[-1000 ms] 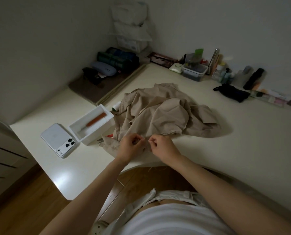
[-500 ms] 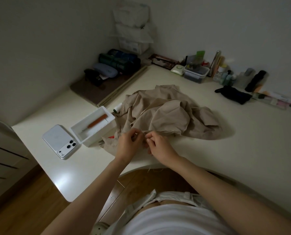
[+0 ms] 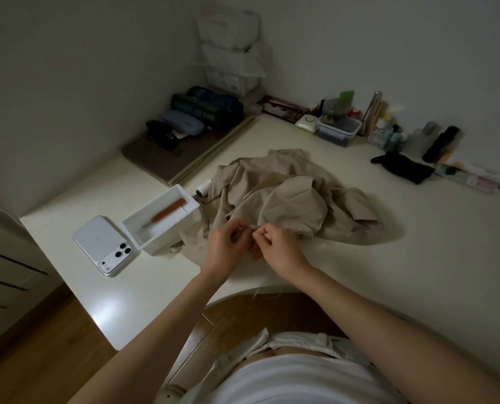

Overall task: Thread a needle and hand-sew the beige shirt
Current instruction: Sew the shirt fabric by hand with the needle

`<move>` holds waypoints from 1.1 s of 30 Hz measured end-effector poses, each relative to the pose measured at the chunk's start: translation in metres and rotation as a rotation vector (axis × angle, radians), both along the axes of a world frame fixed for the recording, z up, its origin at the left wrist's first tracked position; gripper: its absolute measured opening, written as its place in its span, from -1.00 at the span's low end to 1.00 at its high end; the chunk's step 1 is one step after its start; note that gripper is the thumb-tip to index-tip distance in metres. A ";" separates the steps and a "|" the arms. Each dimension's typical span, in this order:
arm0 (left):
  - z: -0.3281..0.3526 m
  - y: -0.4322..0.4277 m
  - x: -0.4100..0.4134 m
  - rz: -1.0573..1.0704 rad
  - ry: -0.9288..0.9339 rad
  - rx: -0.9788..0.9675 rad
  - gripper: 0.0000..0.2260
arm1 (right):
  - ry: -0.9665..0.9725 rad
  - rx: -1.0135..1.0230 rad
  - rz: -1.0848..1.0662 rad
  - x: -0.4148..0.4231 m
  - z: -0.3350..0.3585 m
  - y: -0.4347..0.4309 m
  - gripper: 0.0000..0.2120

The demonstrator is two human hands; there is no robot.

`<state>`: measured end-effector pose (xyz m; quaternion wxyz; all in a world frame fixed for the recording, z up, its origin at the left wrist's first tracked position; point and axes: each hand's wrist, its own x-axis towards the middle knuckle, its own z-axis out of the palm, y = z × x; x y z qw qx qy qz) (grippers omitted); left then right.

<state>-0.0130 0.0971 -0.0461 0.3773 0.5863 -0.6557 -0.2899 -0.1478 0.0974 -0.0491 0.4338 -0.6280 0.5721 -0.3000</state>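
Note:
The beige shirt (image 3: 289, 196) lies crumpled in the middle of the white table (image 3: 418, 258). My left hand (image 3: 228, 247) and my right hand (image 3: 278, 249) meet at the shirt's near edge, fingertips almost touching. Both pinch the fabric edge there, fingers curled. A needle or thread between the fingertips is too small to make out. A white thread spool (image 3: 203, 188) lies at the shirt's left edge, by the box.
A white open box (image 3: 161, 221) holding an orange-handled tool (image 3: 170, 212) stands left of the shirt, with a white phone (image 3: 105, 246) beside it. Bottles, a clear container (image 3: 337, 131) and a black pouch (image 3: 403, 167) line the far wall. The table's curved front edge lies below my hands.
Both hands stayed together at the shirt's near edge, with only small finger movements. The camera view shifted slightly.

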 end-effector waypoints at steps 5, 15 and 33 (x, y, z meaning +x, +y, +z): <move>0.011 -0.001 -0.003 -0.071 0.111 0.092 -0.88 | 0.031 -0.010 0.011 -0.005 0.007 -0.002 -0.83; 0.007 -0.007 0.005 -0.108 -0.031 0.089 -0.91 | 0.219 -0.204 -0.034 -0.017 0.016 -0.011 -0.75; -0.023 0.001 0.034 -0.296 -0.440 0.118 -0.95 | -0.245 -0.068 -0.175 -0.016 0.031 -0.032 -0.85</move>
